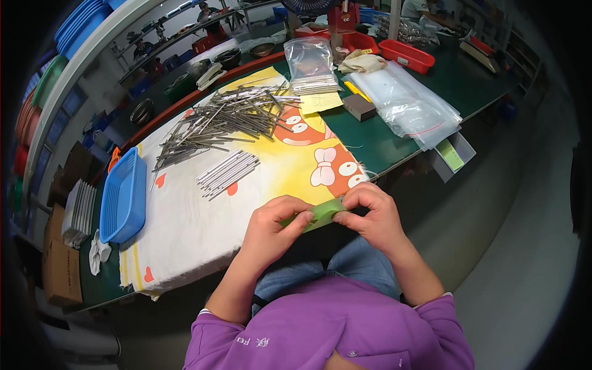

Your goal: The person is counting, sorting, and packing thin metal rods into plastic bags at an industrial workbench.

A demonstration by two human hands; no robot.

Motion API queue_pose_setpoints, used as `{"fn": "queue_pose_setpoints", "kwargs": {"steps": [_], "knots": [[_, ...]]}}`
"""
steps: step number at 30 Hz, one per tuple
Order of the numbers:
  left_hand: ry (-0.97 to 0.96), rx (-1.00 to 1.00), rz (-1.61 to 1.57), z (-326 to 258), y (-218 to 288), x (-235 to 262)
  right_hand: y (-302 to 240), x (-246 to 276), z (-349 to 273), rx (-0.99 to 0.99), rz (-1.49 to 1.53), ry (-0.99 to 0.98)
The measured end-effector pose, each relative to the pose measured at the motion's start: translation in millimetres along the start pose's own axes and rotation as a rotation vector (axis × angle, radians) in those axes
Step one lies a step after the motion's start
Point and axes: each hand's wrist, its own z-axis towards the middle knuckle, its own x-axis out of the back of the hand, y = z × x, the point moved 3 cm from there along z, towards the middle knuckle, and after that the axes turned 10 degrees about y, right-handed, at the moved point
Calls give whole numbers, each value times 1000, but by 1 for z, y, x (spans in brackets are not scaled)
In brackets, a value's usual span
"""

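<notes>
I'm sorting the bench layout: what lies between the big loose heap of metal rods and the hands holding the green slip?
In the head view, a small neat bundle of rods lies on the cartoon-print cloth, between the heap and the hands.

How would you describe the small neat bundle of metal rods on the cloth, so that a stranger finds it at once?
Start from the yellow and white cartoon cloth that covers the green table. A big tangled heap of rods lies on its far part. The neat bundle lies just nearer than this heap, right of the blue basket; only its rods lie side by side, parallel.
</notes>
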Motion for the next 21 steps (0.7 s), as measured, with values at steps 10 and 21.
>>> {"fn": "queue_pose_setpoints", "kwargs": {"steps": [10,21], "knots": [[296,81,-398,-5,-15,-1,6,-11,-11,-421,463,-62],[637,31,-580,-4,-28,1,-24,-22,-22,36,-2,87]]}}
